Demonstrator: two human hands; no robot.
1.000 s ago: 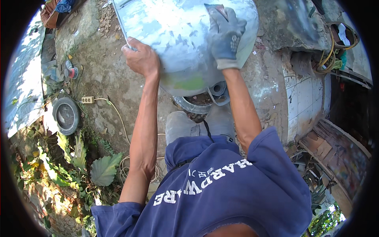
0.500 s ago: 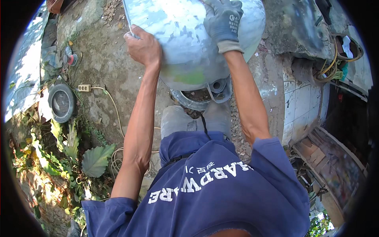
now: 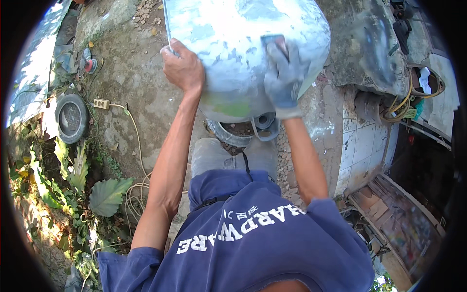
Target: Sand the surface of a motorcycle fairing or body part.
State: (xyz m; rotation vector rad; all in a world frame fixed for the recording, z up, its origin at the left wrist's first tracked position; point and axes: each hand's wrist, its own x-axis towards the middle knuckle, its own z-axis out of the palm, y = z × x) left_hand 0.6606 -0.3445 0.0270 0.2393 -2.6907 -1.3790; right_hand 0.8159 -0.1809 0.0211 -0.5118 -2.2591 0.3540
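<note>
A large curved panel (image 3: 228, 53), patchy white and blue-grey with a green smear near its close end, lies in front of me at the top of the view. My left hand (image 3: 184, 67), bare, is closed around the panel's left edge. On my right hand (image 3: 283, 80) is a grey work glove, a little smeared by motion. Its fingers press a small sanding block (image 3: 271, 40), dark with a reddish side, against the panel's right half. Beneath the panel's near end is a grey round support (image 3: 236, 138), partly hidden.
On the left ground lie an old tyre (image 3: 71, 119), a power strip (image 3: 101, 103) with its cord, and a disc sander (image 3: 88, 64). Leafy plants (image 3: 109, 197) grow at lower left. A stone ledge with coiled hose (image 3: 396, 114) and a wooden board (image 3: 404, 219) stand on the right.
My right hand has drawn back toward me over the panel, and the block under its fingers now shows. My left hand keeps its grip on the edge.
</note>
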